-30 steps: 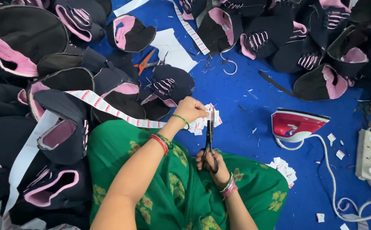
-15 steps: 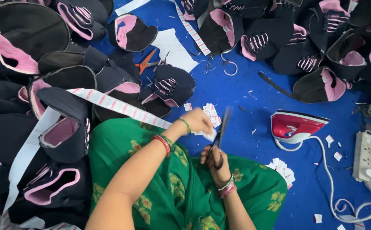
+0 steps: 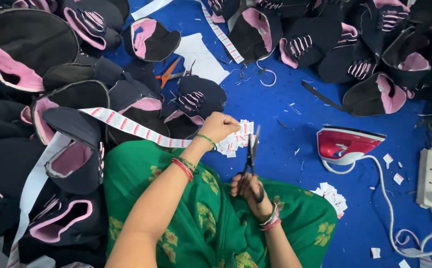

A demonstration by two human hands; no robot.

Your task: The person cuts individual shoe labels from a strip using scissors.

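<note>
Two hands: both belonged to the seated person in the green patterned garment [image 3: 211, 223], working over a blue floor [image 3: 285, 114].
Left hand: the left hand [image 3: 219, 126] was clenched around the end of a long white label strip [image 3: 126, 124] with red marks, fingers curled over it.
Label strip: it ran from that hand leftward across the dark pieces, then dropped down the left side of the view.
Cut labels: a small fan of cut labels [image 3: 236, 141] lay just beside the left hand, touching the scissor blades.
Right hand: the right hand [image 3: 248, 187] gripped the handles of black scissors [image 3: 251, 154], fingers through the loops.
Scissors: blades pointed up toward the label end, slightly parted; whether they were biting the strip I could not tell.
Wrists: red and green bangles [image 3: 185, 166] sat on the left arm, more on the right wrist.
Loose pile: another pile of small white tags [image 3: 332, 196] lay on the floor by the right knee.
Iron: a red and white iron [image 3: 347, 145] rested on the floor to the right, its white cord [image 3: 390, 208] trailing down.
Power strip: a white power strip [image 3: 428, 177] lay near the right edge.
Surroundings: black and pink fabric pieces [image 3: 72, 159] were heaped left and across the top.
Orange scissors: a second pair, with orange handles [image 3: 169, 74], lay among the pieces, well apart from both hands.
</note>
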